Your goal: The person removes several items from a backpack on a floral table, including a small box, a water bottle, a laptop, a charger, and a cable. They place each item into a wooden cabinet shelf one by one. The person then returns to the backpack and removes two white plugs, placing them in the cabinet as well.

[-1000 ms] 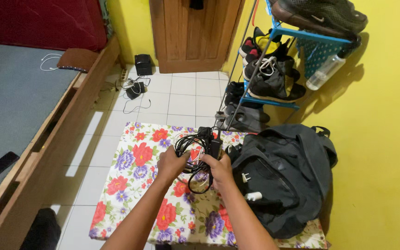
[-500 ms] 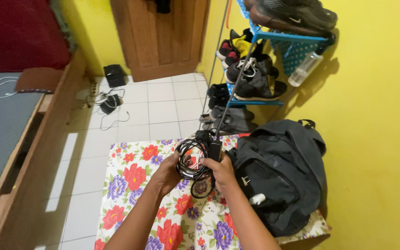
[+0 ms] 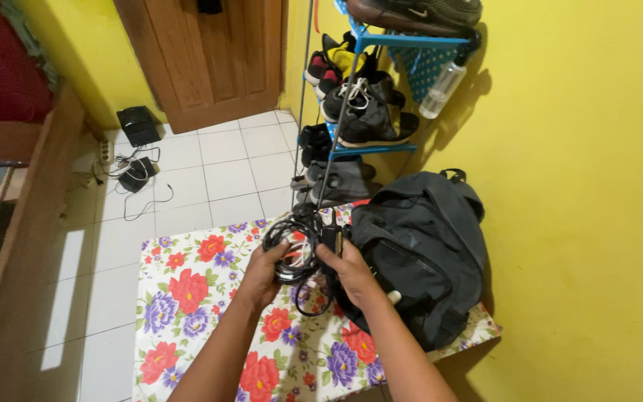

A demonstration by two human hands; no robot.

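Both hands close together above the table: left hand (image 3: 262,274) curled around one side of a tangled bundle of thin black cables (image 3: 292,249), right hand (image 3: 351,272) gripping the other side, by a small black rectangular charger block (image 3: 330,238) standing up out of the coil. Bundle held in the air over the flower-patterned red, purple and white tablecloth (image 3: 187,298), just beside the dark grey fabric backpack (image 3: 418,253) slumped on the table's right end. One loose loop (image 3: 308,304) hanging below the fingers, apparently brushing the cloth. Likely trouble: that dangling loop snagging on the backpack or on a finger and pulling the coil open; a slackened grip letting the block swing down and drag strands out. Beyond the table, a blue metal shoe rack (image 3: 366,112) loaded with dark shoes against the yellow wall, near enough to catch a swung cable end.
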